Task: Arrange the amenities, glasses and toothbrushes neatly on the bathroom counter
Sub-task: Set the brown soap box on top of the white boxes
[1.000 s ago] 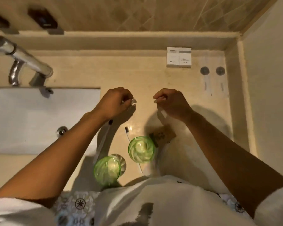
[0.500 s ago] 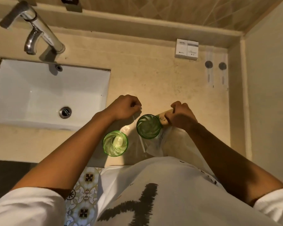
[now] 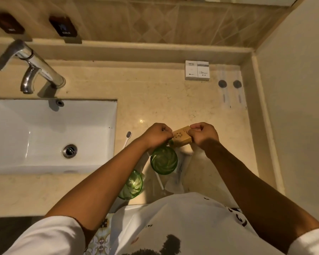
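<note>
My left hand [image 3: 156, 136] and my right hand [image 3: 203, 134] both pinch a small brown amenity box [image 3: 181, 138] above the counter [image 3: 155, 100]. Just below it stands a green glass [image 3: 164, 160]. A second green glass [image 3: 132, 184] stands near the front edge, partly hidden by my left forearm. A white toothbrush with a dark head [image 3: 127, 138] lies beside the sink; another white toothbrush [image 3: 159, 179] lies by the glasses. Clear plastic wrapping [image 3: 179, 173] lies to the right of the glasses.
A white box [image 3: 197, 70] sits at the back of the counter. Two clear sachets with dark caps [image 3: 229, 92] lie by the right wall. The white sink [image 3: 50, 133] and chrome tap [image 3: 31, 65] fill the left side. A ledge runs along the back.
My left hand has let go of the thin wrapper and come over to the brown box, which both hands now hold a little above the glass. The view has shifted downward.
</note>
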### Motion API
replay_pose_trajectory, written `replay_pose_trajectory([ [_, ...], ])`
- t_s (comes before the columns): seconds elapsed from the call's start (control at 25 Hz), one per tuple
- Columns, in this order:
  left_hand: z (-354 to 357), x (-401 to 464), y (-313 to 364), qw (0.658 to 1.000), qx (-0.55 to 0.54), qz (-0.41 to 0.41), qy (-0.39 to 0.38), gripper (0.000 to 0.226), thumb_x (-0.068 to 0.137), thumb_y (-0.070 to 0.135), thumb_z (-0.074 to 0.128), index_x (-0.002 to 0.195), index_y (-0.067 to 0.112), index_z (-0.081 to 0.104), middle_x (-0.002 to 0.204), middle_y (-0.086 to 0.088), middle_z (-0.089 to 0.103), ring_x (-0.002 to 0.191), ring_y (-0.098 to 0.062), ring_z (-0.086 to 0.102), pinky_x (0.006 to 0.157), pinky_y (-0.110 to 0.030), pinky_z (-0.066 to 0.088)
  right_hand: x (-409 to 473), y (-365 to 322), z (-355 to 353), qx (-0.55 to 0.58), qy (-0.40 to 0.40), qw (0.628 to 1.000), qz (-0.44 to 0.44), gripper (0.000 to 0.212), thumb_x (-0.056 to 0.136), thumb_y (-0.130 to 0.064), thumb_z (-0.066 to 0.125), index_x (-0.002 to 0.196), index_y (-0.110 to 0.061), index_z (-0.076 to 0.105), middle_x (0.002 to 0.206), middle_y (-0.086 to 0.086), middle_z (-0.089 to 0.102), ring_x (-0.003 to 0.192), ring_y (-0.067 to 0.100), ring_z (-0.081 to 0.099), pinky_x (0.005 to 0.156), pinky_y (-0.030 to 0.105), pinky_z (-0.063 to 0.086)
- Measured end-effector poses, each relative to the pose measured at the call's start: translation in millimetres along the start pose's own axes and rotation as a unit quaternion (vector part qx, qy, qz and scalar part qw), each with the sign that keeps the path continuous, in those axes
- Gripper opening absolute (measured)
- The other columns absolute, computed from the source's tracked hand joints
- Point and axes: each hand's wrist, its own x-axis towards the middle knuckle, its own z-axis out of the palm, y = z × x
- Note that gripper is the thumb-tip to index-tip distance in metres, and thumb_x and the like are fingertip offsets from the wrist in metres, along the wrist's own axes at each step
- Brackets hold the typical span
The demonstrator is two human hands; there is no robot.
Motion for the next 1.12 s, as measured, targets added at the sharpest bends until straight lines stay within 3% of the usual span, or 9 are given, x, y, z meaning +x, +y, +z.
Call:
replay_pose_trajectory([
  [0.12, 0, 7, 18, 0.989, -0.136, -0.043, 0.03, 0.007, 0.094, 0.002, 0.062, 0.1, 0.004, 0.064, 0.087, -0.014, 0.067, 0.063, -0.022, 0.061, 0.066, -0.037, 0.056, 14, -17, -3, 0.122, 0.009, 0.992, 0.024, 0.024, 0.09, -0.009, 0.07, 0.113, -0.008, 0.068, 0.114, 0.013, 0.069, 0.096, 0.029, 0.068, 0.072, 0.031, 0.06],
  [0.24, -7, 22, 34, 0.965, -0.238, -0.07, 0.087, 0.012, 0.09, -0.002, 0.067, 0.098, 0.005, 0.061, 0.103, -0.024, 0.069, 0.066, -0.025, 0.068, 0.061, -0.038, 0.062, 28, -28, -1, 0.183, 0.022, 0.983, 0.003, 0.02, 0.092, -0.008, 0.068, 0.111, -0.005, 0.065, 0.111, 0.015, 0.067, 0.1, 0.033, 0.068, 0.078, 0.037, 0.061],
  [0.36, -15, 40, 50, 0.942, -0.307, -0.07, 0.116, 0.028, 0.087, -0.005, 0.071, 0.111, 0.002, 0.059, 0.113, -0.028, 0.068, 0.07, -0.026, 0.074, 0.055, -0.032, 0.063, 46, -39, 1, 0.212, 0.066, 0.975, -0.025, 0.021, 0.088, -0.013, 0.072, 0.106, -0.006, 0.066, 0.105, 0.014, 0.069, 0.099, 0.032, 0.068, 0.084, 0.045, 0.061],
  [0.48, -17, 59, 68, 0.946, -0.277, -0.019, 0.167, 0.031, 0.085, -0.005, 0.073, 0.113, 0.006, 0.064, 0.109, -0.022, 0.07, 0.076, -0.025, 0.075, 0.06, -0.028, 0.064, 74, -58, -1, 0.267, 0.074, 0.961, -0.008, 0.018, 0.087, -0.015, 0.074, 0.1, -0.006, 0.067, 0.099, 0.008, 0.07, 0.095, 0.028, 0.069, 0.085, 0.042, 0.059],
  [0.64, -20, 91, 96, 0.942, -0.253, 0.027, 0.219, 0.027, 0.089, -0.003, 0.069, 0.115, 0.001, 0.071, 0.103, -0.015, 0.076, 0.079, -0.022, 0.076, 0.074, -0.031, 0.065, 117, -82, -7, 0.18, 0.098, 0.978, -0.032, 0.018, 0.087, -0.022, 0.071, 0.101, -0.012, 0.073, 0.097, 0.002, 0.074, 0.093, 0.02, 0.07, 0.091, 0.038, 0.059],
  [0.76, -21, 123, 115, 0.953, -0.157, 0.088, 0.245, 0.043, 0.084, 0.0, 0.072, 0.126, 0.007, 0.068, 0.117, -0.01, 0.07, 0.09, -0.019, 0.075, 0.084, -0.033, 0.063, 146, -93, -16, 0.189, 0.102, 0.975, -0.06, 0.016, 0.087, -0.029, 0.071, 0.101, -0.021, 0.074, 0.099, -0.004, 0.076, 0.094, 0.016, 0.071, 0.092, 0.036, 0.059],
  [0.88, -20, 149, 135, 0.955, -0.064, 0.136, 0.256, 0.053, 0.083, 0.003, 0.076, 0.134, 0.009, 0.062, 0.122, -0.005, 0.056, 0.094, -0.006, 0.066, 0.078, -0.012, 0.057, 167, -101, -26, 0.209, 0.108, 0.967, -0.095, 0.019, 0.088, -0.023, 0.074, 0.106, -0.017, 0.074, 0.101, -0.005, 0.075, 0.091, 0.003, 0.069, 0.082, 0.015, 0.055],
  [1.0, -19, 173, 147, 0.95, -0.033, 0.156, 0.268, 0.049, 0.082, 0.006, 0.075, 0.13, 0.016, 0.067, 0.116, 0.0, 0.061, 0.096, -0.005, 0.063, 0.088, -0.029, 0.06, 183, -106, -37, 0.207, 0.14, 0.961, -0.117, 0.024, 0.09, -0.019, 0.072, 0.113, -0.011, 0.072, 0.103, -0.004, 0.072, 0.086, -0.004, 0.065, 0.072, 0.0, 0.047],
  [1.12, -18, 191, 152, 0.949, -0.017, 0.149, 0.277, 0.044, 0.082, 0.01, 0.076, 0.124, 0.021, 0.072, 0.117, -0.001, 0.071, 0.099, -0.007, 0.066, 0.092, -0.027, 0.057, 200, -106, -41, 0.17, 0.161, 0.963, -0.13, 0.028, 0.092, -0.024, 0.071, 0.117, -0.013, 0.072, 0.108, -0.004, 0.074, 0.088, 0.003, 0.067, 0.073, -0.001, 0.047],
])
